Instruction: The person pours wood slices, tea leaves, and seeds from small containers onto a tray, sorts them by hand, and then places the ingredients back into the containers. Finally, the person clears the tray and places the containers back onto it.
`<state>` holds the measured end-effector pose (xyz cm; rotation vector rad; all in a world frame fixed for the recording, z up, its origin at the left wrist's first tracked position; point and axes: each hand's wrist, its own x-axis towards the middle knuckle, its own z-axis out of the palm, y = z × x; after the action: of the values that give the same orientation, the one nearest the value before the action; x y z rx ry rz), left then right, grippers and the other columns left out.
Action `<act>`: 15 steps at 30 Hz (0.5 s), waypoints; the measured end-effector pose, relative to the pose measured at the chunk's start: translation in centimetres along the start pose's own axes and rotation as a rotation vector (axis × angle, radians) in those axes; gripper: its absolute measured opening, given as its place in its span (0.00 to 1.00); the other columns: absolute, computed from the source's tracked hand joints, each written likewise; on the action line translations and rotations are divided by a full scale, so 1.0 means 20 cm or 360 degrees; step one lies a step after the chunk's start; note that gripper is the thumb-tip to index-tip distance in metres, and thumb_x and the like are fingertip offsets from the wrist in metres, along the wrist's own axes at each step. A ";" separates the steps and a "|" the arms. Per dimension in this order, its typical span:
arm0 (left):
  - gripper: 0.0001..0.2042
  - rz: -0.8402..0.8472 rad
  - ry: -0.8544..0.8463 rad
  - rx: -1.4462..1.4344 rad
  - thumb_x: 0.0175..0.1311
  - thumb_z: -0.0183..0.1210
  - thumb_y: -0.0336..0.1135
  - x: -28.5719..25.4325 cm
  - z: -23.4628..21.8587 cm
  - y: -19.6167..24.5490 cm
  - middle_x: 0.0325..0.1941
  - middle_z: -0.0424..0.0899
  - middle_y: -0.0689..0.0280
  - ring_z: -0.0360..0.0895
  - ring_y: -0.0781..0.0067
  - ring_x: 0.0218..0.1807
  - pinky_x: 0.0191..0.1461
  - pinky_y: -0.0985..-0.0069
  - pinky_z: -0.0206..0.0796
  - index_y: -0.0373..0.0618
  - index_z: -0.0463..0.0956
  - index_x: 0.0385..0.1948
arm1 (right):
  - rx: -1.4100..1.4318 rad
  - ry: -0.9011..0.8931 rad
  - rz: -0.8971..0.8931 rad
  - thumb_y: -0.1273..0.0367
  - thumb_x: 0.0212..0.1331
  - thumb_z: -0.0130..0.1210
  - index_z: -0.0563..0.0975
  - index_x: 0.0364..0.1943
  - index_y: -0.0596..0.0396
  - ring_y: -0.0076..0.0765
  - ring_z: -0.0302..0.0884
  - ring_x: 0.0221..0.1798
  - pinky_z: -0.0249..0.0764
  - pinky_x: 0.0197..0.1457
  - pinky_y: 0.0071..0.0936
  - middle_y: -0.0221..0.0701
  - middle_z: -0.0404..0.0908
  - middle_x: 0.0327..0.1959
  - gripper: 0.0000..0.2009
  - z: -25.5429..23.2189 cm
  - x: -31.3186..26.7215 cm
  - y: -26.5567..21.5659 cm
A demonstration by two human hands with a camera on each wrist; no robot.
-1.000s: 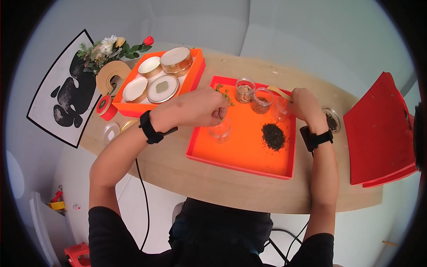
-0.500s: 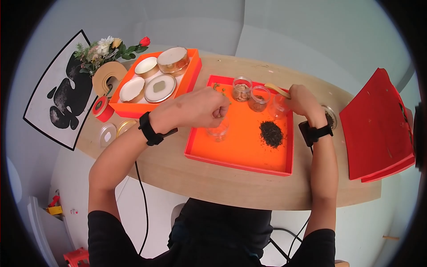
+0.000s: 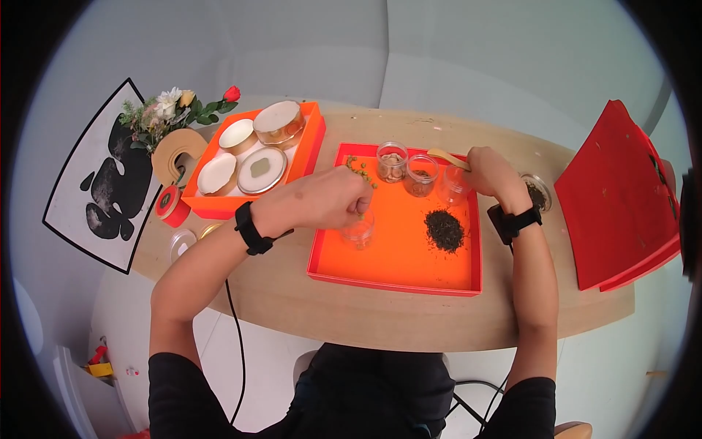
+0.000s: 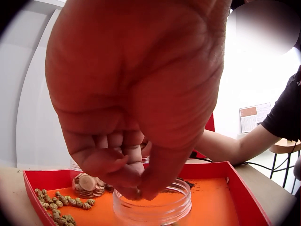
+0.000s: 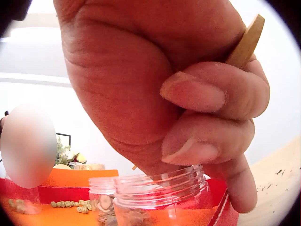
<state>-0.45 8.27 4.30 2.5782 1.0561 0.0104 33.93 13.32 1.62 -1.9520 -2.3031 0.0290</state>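
My left hand (image 3: 327, 199) is over a clear jar (image 3: 358, 235), with thumb and fingers pinching a tiny greenish piece (image 4: 138, 192) close above the open rim. It resembles the dried curled pieces (image 4: 59, 203) in the red-rimmed orange tray (image 3: 395, 284). My right hand (image 3: 497, 174) holds a wooden scoop (image 3: 446, 158), whose handle (image 5: 248, 41) sticks out past the curled fingers. That hand is beside another clear jar (image 3: 453, 192). Two more jars stand to its left, one with pale round slices (image 3: 392, 170), one with brown bits (image 3: 420, 181).
Dark loose tea leaves (image 3: 444, 231) lie heaped on the tray. At left, an orange box (image 3: 212, 211) contains several round tins. A dish of dark leaves (image 3: 537, 192) and a red folder-like panel (image 3: 618, 197) stand right. Flowers (image 3: 172, 110) and red tape (image 3: 172, 206) are far left.
The head view has shifted, so the table sits slightly lower in it. Both hands keep nearly the same place over the tray, with the same pinch and the same hold on the scoop.
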 end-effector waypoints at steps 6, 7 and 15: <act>0.04 0.0044 0.0073 0.0071 0.61 0.66 0.21 0.01 0.01 -0.02 0.34 0.88 0.56 0.88 0.56 0.38 0.43 0.61 0.79 0.35 0.82 0.35 | -0.0074 0.0005 -0.0052 0.71 0.59 0.62 0.88 0.38 0.69 0.69 0.89 0.47 0.86 0.53 0.56 0.61 0.89 0.40 0.11 0.03 0.02 0.01; 0.04 0.0073 0.0139 0.0044 0.61 0.66 0.22 0.00 0.02 -0.03 0.34 0.89 0.56 0.88 0.56 0.39 0.43 0.61 0.79 0.36 0.83 0.35 | -0.0076 0.0003 -0.0056 0.71 0.59 0.62 0.88 0.38 0.69 0.69 0.89 0.47 0.86 0.53 0.56 0.61 0.89 0.40 0.11 0.03 0.02 0.01; 0.06 -0.0087 0.0408 0.0164 0.62 0.67 0.25 0.22 -0.02 -0.22 0.40 0.91 0.57 0.89 0.56 0.45 0.47 0.60 0.80 0.38 0.84 0.39 | -0.0110 0.0029 -0.0067 0.69 0.62 0.64 0.88 0.38 0.68 0.68 0.90 0.47 0.87 0.54 0.56 0.60 0.89 0.39 0.12 0.04 0.02 0.02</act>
<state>-0.32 14.39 2.70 2.6916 1.2471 0.2873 34.20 13.75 0.80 -1.9259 -2.3631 -0.0732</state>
